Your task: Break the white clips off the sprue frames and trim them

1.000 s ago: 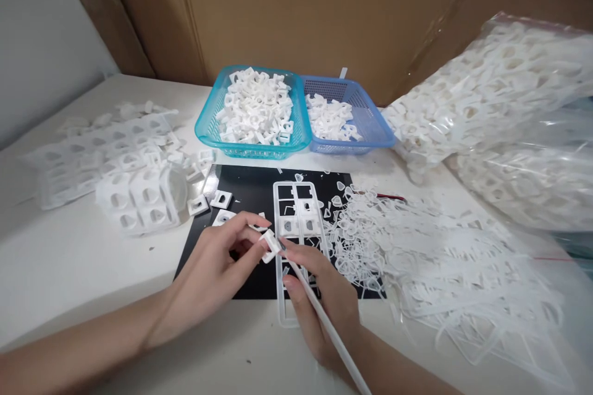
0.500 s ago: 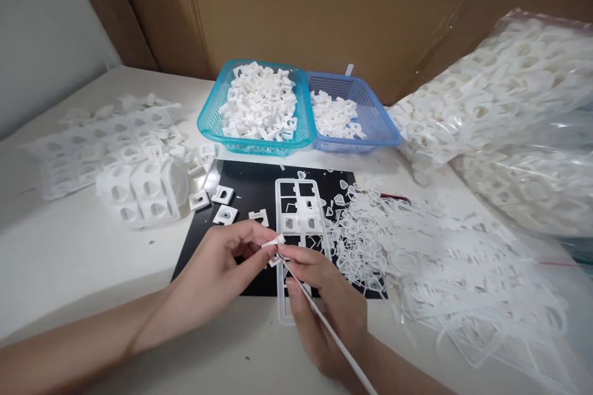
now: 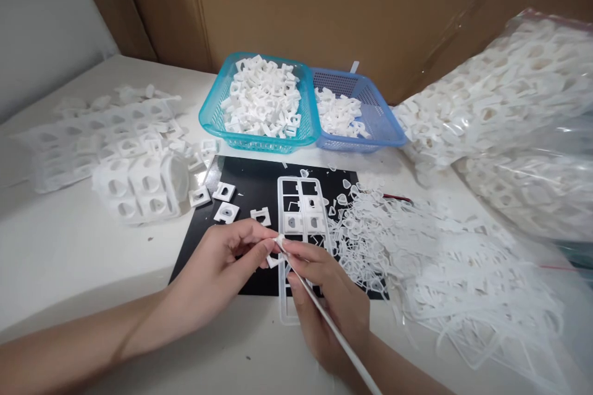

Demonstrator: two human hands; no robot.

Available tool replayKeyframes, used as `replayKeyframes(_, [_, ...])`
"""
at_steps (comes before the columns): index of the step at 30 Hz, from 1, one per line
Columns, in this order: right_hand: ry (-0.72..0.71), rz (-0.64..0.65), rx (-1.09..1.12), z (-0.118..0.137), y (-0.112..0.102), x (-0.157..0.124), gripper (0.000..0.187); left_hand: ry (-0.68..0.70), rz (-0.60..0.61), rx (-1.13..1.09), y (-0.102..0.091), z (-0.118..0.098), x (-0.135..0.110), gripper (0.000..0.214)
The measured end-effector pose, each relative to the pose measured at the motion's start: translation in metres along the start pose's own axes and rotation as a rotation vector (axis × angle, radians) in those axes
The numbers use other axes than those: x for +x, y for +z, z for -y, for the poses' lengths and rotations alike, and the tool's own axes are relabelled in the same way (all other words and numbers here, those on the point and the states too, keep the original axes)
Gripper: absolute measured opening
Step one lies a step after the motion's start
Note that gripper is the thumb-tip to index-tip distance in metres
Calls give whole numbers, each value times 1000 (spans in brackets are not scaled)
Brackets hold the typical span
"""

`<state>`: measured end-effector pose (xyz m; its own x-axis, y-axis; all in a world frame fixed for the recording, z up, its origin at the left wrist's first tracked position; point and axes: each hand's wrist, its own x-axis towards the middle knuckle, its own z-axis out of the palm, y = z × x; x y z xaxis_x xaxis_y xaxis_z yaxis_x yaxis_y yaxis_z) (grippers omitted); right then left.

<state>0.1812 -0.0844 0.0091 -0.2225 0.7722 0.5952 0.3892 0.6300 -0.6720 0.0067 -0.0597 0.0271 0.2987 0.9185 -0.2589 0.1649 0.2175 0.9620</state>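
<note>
My left hand (image 3: 227, 262) pinches a small white plastic piece (image 3: 278, 241) between thumb and fingers over the black mat (image 3: 250, 185). My right hand (image 3: 328, 296) meets it from the right, gripping a thin white stick (image 3: 333, 330) like a pen, its tip at the piece. Under both hands lies a white plastic frame (image 3: 303, 213) with a few square parts still in its cells. Three loose square parts (image 3: 226, 212) rest on the mat just beyond my left hand.
A teal basket (image 3: 208, 120) heaped with white parts and a blue basket (image 3: 384, 129) with fewer stand behind the mat. Stacked full frames (image 3: 134, 185) lie left, a heap of scrap frames (image 3: 440, 265) right, plastic bags (image 3: 519, 117) of frames far right. Cardboard (image 3: 301, 6) backs the table.
Both hands have stayed together over the mat; the small piece has been turned in my left fingers and the stick tip has closed onto it. The view has shifted slightly.
</note>
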Motion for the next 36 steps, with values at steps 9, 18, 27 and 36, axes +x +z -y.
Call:
replayKeyframes(9, [-41, 24, -51, -1, 4, 0, 35, 1, 5, -5, 0, 2, -1, 22])
replayKeyframes(18, [40, 171, -83, -11, 8, -16, 40, -20, -10, -17, 3, 3, 2, 21])
replayKeyframes(27, [54, 162, -125, -15, 13, -21, 41, -74, -26, -19, 6, 11, 3, 24])
replayKeyframes(36, [67, 41, -179, -10, 19, -10, 32, -16, -24, -79, 17, 6, -4, 21])
